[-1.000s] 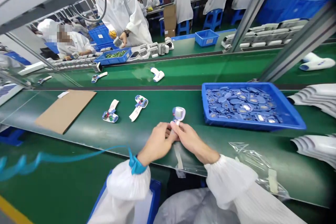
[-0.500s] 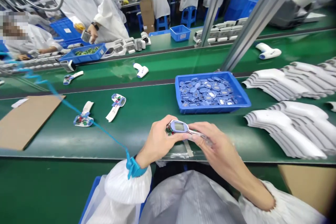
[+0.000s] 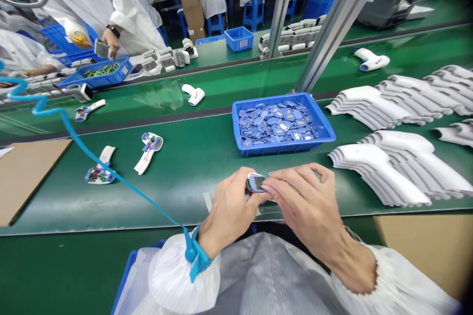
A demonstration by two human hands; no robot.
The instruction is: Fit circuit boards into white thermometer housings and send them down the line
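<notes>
An opened infrared thermometer [image 3: 256, 182], with a grey display in a blue frame and some red and green parts at its edge, is held up over the near edge of the bench. My left hand [image 3: 232, 202] grips its left side between thumb and fingers. The fingers of my right hand [image 3: 308, 202] are closed at the display's right edge; what lies under them is hidden. Left of my hands lie two more opened thermometer halves, one [image 3: 150, 150] with its display showing and one [image 3: 100, 170] with exposed wiring.
A blue tray [image 3: 284, 149] of small blue parts stands beyond my hands. Stacked white housings [image 3: 399, 167] fill the right side. A blue coiled cord [image 3: 127, 184] runs from my left wrist across the bench. Cardboard [image 3: 29, 172] lies left. Co-workers are across the green belt [image 3: 155, 101].
My right hand has turned, bringing its fingertips onto the display's edge; the thin pale part seen beside it earlier is now hidden. The view has shifted, so the bench things appear further left.
</notes>
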